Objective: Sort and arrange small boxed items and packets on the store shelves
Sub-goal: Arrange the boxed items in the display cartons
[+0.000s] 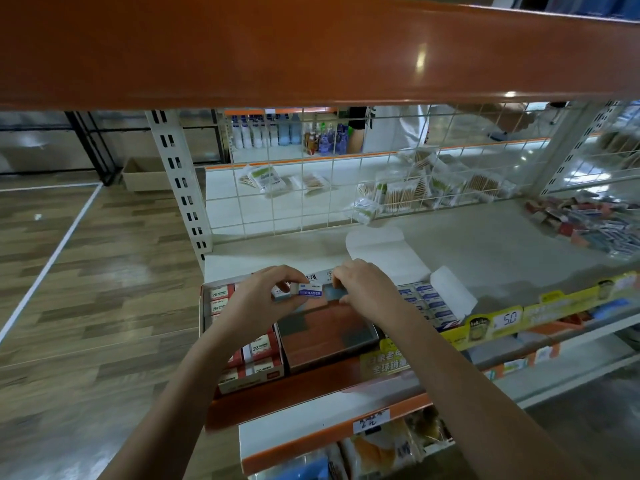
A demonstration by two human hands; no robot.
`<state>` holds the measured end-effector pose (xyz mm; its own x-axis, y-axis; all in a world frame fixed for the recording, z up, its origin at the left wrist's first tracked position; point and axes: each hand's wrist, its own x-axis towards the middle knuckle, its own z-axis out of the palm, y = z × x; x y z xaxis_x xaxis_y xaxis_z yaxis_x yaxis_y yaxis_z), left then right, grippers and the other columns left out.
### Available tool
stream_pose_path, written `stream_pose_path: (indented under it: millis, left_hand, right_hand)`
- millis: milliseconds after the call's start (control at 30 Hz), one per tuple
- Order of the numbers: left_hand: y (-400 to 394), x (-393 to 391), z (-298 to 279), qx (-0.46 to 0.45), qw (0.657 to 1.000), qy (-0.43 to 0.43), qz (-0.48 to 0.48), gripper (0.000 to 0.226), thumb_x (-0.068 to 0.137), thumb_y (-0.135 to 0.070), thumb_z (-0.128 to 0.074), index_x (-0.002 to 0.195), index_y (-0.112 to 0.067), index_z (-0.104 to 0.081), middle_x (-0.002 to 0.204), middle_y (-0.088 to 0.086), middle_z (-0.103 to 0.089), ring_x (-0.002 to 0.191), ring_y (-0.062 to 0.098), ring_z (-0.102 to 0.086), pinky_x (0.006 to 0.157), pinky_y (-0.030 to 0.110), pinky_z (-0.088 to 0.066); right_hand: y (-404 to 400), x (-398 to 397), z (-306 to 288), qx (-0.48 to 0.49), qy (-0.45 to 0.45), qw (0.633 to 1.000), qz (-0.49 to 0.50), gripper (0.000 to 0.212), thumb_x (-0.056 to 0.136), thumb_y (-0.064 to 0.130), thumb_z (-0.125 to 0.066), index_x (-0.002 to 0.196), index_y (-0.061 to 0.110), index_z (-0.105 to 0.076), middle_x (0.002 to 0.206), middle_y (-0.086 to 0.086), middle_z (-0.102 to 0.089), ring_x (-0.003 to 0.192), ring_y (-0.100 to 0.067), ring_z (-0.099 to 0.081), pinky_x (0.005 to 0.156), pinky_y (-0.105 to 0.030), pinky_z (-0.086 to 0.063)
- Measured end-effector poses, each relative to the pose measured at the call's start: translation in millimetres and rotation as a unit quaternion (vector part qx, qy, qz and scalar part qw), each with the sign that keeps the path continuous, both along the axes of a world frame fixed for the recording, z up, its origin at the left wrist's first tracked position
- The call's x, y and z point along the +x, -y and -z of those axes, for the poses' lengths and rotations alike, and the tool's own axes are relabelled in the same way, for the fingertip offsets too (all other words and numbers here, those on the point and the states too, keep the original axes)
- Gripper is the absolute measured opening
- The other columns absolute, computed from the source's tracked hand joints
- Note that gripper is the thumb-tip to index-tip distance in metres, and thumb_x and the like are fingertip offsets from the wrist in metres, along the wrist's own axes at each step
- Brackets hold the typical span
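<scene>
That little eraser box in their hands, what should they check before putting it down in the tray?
1. Grip on the eraser box: left hand pinches one end, right hand is at the other; ok.
2. Free space in the display tray: bare middle section; ok.
3. Label readable: "ERASER" faces up; ok.
4. Matching stock: blue-and-white boxes sit to the right, red 2B boxes to the left; ok.
5. Tray lid flap folded back, out of the way; ok.
6. Right hand's actual hold: cannot tell.
</scene>
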<state>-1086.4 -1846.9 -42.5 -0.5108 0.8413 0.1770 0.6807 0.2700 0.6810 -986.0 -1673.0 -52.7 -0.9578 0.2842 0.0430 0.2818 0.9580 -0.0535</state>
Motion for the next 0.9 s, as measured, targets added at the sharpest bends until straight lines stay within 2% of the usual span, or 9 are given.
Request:
stream_pose_path:
  millis: [167, 300, 467, 600, 667, 767, 900]
  left_hand:
    - [-16.8, 3.9, -8.7, -0.003, 1.0, -0.016, 0.01, 0.02, 0.084, -0.03, -0.068, 0.102, -0.036, -0.06, 0.099, -0.022, -0.06, 0.087, -0.005, -0.052, 0.068, 0.011, -0.038]
    - [-34.9, 8.2, -16.1, 0.01, 0.999, -0.03, 0.008, 0.019, 0.082, -0.029, -0.069, 0.1, -0.033, -0.062, 0.096, -0.022, -0.062, 0.084, -0.008, -0.052, 0.066, 0.008, -0.036]
    - [-53.5, 16.1, -19.9, 0.026, 0.999, -0.031, -0.018, 0.02, 0.081, -0.025, -0.071, 0.094, -0.037, -0.06, 0.094, -0.02, -0.061, 0.082, -0.001, -0.055, 0.063, 0.013, -0.036]
    - [-70.4, 28.8, -19.8, 0.018, 0.998, -0.034, -0.042, 0.023, 0.081, -0.026, -0.072, 0.097, -0.038, -0.061, 0.095, -0.019, -0.053, 0.08, -0.004, -0.049, 0.062, 0.007, -0.035]
    - [-80.2, 35.6, -19.3, 0.009, 0.998, -0.037, -0.05, 0.023, 0.081, -0.024, -0.072, 0.101, -0.034, -0.064, 0.096, -0.015, -0.051, 0.079, 0.0, -0.048, 0.063, 0.005, -0.035]
    - [-102.2, 53.3, -16.8, -0.004, 0.998, -0.039, -0.05, 0.022, 0.082, -0.024, -0.07, 0.1, -0.035, -0.062, 0.097, -0.011, -0.053, 0.081, 0.004, -0.049, 0.063, 0.007, -0.034]
    - [-133.4, 78.4, -8.3, -0.049, 0.997, -0.054, -0.031, 0.02, 0.086, -0.029, -0.065, 0.105, -0.033, -0.062, 0.096, -0.012, -0.054, 0.088, 0.008, -0.051, 0.066, 0.017, -0.038]
  right_hand:
    - [0.3, 1.9, -6.1, 0.017, 0.006, 1.0, 0.003, 0.018, 0.09, 0.016, -0.056, 0.108, 0.013, -0.057, 0.105, -0.007, -0.056, 0.099, -0.025, -0.051, 0.074, -0.029, -0.034]
    - [1.2, 3.4, -10.7, -0.012, -0.015, 0.998, 0.055, 0.021, 0.095, 0.013, -0.045, 0.107, 0.003, -0.059, 0.104, -0.016, -0.056, 0.096, -0.031, -0.054, 0.071, -0.03, -0.036]
    - [-14.1, 11.1, -16.3, -0.112, -0.025, 0.993, 0.024, 0.022, 0.091, 0.022, -0.056, 0.104, 0.005, -0.062, 0.1, -0.014, -0.055, 0.091, -0.027, -0.057, 0.071, -0.031, -0.04]
    - [-50.7, 35.1, -33.3, -0.116, -0.071, 0.991, -0.012, 0.022, 0.091, 0.021, -0.058, 0.11, 0.011, -0.062, 0.109, -0.005, -0.057, 0.099, -0.018, -0.053, 0.081, -0.026, -0.038]
    - [-72.1, 50.8, -38.5, -0.118, -0.098, 0.988, 0.003, 0.021, 0.091, 0.021, -0.058, 0.11, 0.013, -0.063, 0.109, -0.004, -0.058, 0.099, -0.018, -0.056, 0.079, -0.021, -0.037]
    - [-104.0, 78.6, -38.4, -0.126, -0.124, 0.983, 0.044, 0.021, 0.091, 0.021, -0.059, 0.109, 0.012, -0.064, 0.108, -0.004, -0.056, 0.094, -0.019, -0.06, 0.078, -0.022, -0.04]
    - [-135.4, 106.7, -29.3, -0.126, -0.119, 0.98, 0.102, 0.024, 0.092, 0.024, -0.057, 0.111, 0.01, -0.063, 0.11, -0.006, -0.054, 0.093, -0.023, -0.059, 0.078, -0.026, -0.041]
